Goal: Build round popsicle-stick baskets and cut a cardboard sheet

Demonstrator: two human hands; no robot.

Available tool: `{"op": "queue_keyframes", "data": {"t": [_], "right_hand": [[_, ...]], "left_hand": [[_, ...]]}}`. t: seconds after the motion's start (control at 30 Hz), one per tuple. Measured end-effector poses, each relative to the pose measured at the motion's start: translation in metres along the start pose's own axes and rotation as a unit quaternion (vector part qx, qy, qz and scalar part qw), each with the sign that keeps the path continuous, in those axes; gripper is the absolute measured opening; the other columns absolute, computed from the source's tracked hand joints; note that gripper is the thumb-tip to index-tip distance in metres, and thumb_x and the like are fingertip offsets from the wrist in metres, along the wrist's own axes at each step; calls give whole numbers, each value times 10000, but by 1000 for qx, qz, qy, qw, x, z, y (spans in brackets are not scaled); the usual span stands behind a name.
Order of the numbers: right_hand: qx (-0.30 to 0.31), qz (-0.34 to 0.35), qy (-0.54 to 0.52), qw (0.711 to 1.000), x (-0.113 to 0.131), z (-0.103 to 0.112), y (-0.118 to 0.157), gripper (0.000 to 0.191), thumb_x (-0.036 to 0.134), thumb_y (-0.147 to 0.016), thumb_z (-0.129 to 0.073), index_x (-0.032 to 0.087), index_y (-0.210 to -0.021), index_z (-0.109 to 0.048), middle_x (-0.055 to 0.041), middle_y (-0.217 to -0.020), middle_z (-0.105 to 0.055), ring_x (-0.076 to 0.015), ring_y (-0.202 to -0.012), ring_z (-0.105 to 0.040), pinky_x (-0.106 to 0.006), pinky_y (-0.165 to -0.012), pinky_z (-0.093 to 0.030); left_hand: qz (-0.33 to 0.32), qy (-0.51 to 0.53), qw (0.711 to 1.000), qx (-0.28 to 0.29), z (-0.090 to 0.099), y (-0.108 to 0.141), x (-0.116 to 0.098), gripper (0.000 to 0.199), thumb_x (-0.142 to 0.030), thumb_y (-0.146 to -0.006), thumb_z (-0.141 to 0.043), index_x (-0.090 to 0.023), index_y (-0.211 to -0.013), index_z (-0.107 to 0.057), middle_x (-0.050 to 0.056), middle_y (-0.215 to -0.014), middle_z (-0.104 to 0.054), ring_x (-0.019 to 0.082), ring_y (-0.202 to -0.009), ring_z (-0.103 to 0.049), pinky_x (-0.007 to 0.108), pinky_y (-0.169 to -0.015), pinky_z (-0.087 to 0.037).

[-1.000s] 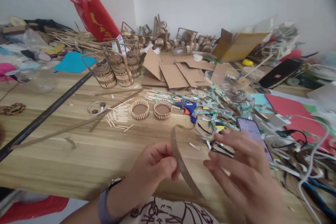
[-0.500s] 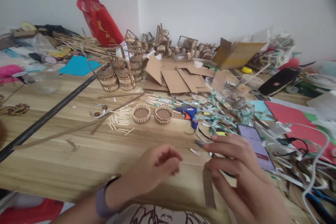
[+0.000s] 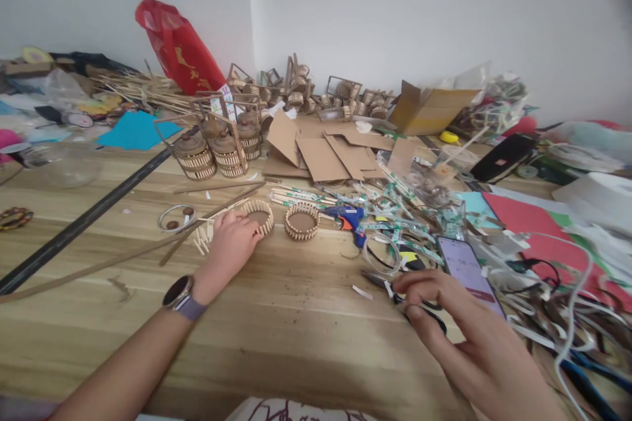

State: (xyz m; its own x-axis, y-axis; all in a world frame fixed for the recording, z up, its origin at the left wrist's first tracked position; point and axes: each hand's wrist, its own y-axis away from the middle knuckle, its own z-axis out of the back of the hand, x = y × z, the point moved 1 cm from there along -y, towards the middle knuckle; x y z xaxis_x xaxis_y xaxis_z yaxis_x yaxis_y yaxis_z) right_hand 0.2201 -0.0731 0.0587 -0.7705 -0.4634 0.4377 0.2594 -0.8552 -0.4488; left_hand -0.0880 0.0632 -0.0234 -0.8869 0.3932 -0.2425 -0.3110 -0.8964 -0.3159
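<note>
My left hand (image 3: 231, 241) reaches over the table, its fingers closed at the near left side of a small round basket (image 3: 266, 216) walled with short wooden sticks. Part of that basket's wall is hidden by the fingers. A second such basket (image 3: 302, 222), with a brown base, stands just to its right. Loose pale sticks (image 3: 203, 237) lie partly under my left hand. On the right, my right hand (image 3: 459, 325) is held over black-handled scissors (image 3: 439, 323), thumb and fingers curled together. What is between its fingertips is too small to make out.
A blue glue gun (image 3: 351, 218), a white ring (image 3: 381, 253) and a phone (image 3: 469, 273) lie right of the baskets. Finished lidded baskets with handles (image 3: 195, 156) stand behind, beside cardboard pieces (image 3: 320, 158). Scraps and a white cable (image 3: 573, 316) crowd the right side.
My left hand has moved forward and left from the near table to the left basket. The brown strip hanging from my right hand no longer shows. The view has shifted slightly.
</note>
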Motion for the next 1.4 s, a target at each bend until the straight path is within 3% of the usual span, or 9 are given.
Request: {"op": "queue_keyframes", "data": {"t": [0.2,0.43,0.57,0.67,0.87,1.07,1.23,1.3,1.4], "right_hand": [[119,-91,-109,983,-10,1,1,170,280,-943,-484,235,-801,-566,-19,-787,-688,-168,-721,-672,-243,-603,-531],[269,-147,-223,925,-18,4,-1,328,488,-954,-485,219,-818,-612,-35,-783,-675,-180,-718,-625,-291,-638,-516],[257,-113,-311,908,-19,12,-20,373,533,-934,-518,216,-750,-589,-69,-859,-678,-206,-805,-641,-336,-699,-530],[265,-68,-324,906,-17,18,-42,359,512,-915,-564,215,-713,-588,-101,-1106,-685,-228,-960,-655,-374,-793,-535],[385,16,-288,877,-11,7,-73,281,408,-916,-574,205,-731,-636,-91,-1236,-659,-226,-1186,-579,-373,-916,-488],[424,13,-372,825,-9,-18,-73,334,495,-887,-601,194,-744,-618,-48,-915,-662,-181,-912,-616,-353,-859,-493],[312,-83,-436,840,-2,-34,-58,371,550,-839,-650,202,-731,-582,-11,-777,-577,-157,-735,-546,-296,-681,-475],[253,-113,-439,855,0,-39,-54,380,556,-831,-663,204,-721,-574,-3,-758,-561,-145,-689,-516,-277,-636,-455],[189,-130,-434,871,3,-45,-51,363,529,-842,-668,200,-720,-576,8,-748,-549,-134,-673,-500,-266,-638,-443]], "left_hand": [[-30,45,997,60,37,22,-23,159,-273,-839,-604,-216,-698,-649,65,-821,-685,299,-928,-573,476,-903,-380],[-117,257,954,103,39,41,-73,150,-163,-826,-657,-230,-691,-652,29,-797,-683,284,-1027,-577,474,-1014,-309],[-140,361,907,164,46,32,-74,127,-262,-867,-643,-247,-753,-696,44,-831,-689,276,-1036,-575,366,-882,-430],[-171,390,872,242,51,24,-72,122,-303,-880,-628,-235,-841,-722,46,-919,-694,244,-958,-598,327,-862,-444],[-163,460,810,326,52,15,-72,172,-377,-862,-656,-230,-889,-740,56,-951,-716,235,-914,-660,319,-830,-483],[-108,612,698,356,41,18,-68,305,-497,-798,-724,-193,-823,-715,98,-1090,-697,265,-1065,-630,407,-958,-468],[71,730,624,270,13,33,-70,384,-497,-761,-772,-204,-987,-671,97,-1258,-628,250,-1104,-620,384,-908,-506],[179,777,569,201,3,41,-76,439,-542,-795,-723,-254,-1112,-627,70,-1225,-621,219,-1039,-634,357,-828,-541],[253,838,448,180,-4,56,-94,567,-716,-759,-647,-299,-1139,-595,59,-1229,-602,263,-1041,-627,449,-800,-567]]}}
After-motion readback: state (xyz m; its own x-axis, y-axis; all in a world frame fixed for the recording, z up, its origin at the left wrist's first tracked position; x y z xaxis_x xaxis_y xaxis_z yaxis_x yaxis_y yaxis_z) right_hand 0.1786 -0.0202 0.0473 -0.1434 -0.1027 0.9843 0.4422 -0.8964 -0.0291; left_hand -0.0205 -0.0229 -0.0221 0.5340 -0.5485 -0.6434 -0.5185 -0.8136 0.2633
